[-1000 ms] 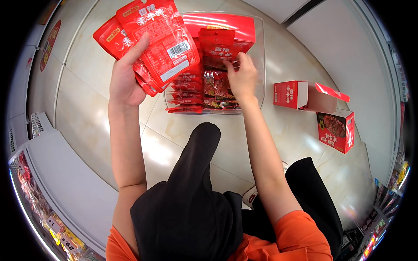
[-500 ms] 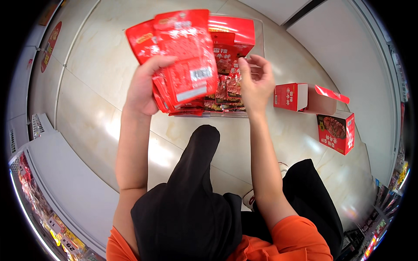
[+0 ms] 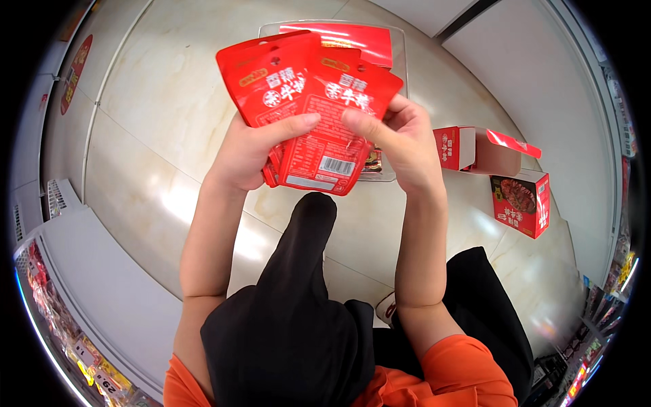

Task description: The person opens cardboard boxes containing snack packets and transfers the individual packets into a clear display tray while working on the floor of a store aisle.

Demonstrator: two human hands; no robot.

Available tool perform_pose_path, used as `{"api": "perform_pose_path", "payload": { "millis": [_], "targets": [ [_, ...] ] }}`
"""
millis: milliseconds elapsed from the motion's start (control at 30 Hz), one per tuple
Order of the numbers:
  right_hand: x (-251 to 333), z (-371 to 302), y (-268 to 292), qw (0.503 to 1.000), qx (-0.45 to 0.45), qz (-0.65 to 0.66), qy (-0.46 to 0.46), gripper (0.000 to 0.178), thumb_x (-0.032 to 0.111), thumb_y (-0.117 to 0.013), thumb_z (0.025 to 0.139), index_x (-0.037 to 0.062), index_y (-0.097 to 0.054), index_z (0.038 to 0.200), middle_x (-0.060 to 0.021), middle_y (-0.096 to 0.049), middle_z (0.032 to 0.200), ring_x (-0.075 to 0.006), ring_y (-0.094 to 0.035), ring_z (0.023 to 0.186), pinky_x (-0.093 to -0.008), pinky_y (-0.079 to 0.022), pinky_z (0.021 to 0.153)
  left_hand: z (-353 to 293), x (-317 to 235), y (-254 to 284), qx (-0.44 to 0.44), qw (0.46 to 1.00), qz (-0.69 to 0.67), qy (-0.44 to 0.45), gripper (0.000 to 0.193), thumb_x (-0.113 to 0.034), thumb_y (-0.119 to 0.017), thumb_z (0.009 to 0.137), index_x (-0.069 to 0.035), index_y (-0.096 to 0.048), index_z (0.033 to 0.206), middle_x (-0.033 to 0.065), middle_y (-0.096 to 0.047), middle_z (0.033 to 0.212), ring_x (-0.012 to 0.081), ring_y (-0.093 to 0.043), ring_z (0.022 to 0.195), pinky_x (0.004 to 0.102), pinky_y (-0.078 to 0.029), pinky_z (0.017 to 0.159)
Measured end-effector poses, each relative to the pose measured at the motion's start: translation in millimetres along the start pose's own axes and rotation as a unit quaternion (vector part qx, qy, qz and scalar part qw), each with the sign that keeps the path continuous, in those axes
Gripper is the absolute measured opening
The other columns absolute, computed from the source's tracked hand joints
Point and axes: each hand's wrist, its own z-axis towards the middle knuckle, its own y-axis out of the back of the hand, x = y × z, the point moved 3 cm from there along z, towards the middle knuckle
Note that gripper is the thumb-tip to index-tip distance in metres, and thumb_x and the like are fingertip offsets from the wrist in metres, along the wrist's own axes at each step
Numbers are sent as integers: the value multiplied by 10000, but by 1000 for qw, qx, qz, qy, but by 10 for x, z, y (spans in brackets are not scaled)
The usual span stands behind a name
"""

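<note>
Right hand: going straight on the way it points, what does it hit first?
The fanned red packets, which the right hand is touching; beyond them, depth is unclear.

The pouches (image 3: 317, 156) look glossy plastic, cartons (image 3: 517, 199) smooth cardboard, trousers (image 3: 489, 305) matt cloth.

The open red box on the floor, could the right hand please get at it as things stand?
Probably yes: nothing visible separates the right hand from the open red box, though that hand must first release the red pouches.
</note>
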Motion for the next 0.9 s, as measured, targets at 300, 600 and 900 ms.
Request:
{"api": "perform_pose_path", "payload": {
  "millis": [300, 600, 900],
  "targets": [
    [62, -30, 87, 998, 16, 18, 64, 212, 78, -728, 851, -44, -684, 1018, -112, -711, 955, -137, -670, 840, -294, -553, 743, -21, -51, -176, -17, 997, 63, -36, 393, -88, -756, 818, 8, -574, 1152, 119, -677, 1036, 191, -687, 911, 326, -597, 733],
    [-38, -65, -50, 1000, 12, 14, 21, 201, 66, -726, 847, -32, -689, 1019, -98, -712, 950, -137, -672, 839, -292, -555, 736, 9, -9, -223, -45, 991, 90, -92, 342, -84, -739, 836, 9, -579, 1124, 106, -681, 1005, 171, -689, 877, 311, -591, 732],
    [-125, -48, -60, 999, -5, 38, 25, 201, 52, -741, 832, -37, -693, 1006, -99, -716, 932, -129, -676, 816, -286, -556, 716, 28, 45, -230, -59, 989, 104, -92, 341, -75, -726, 841, 7, -565, 1129, 106, -677, 1001, 166, -689, 866, 298, -591, 691]
  ]
}}
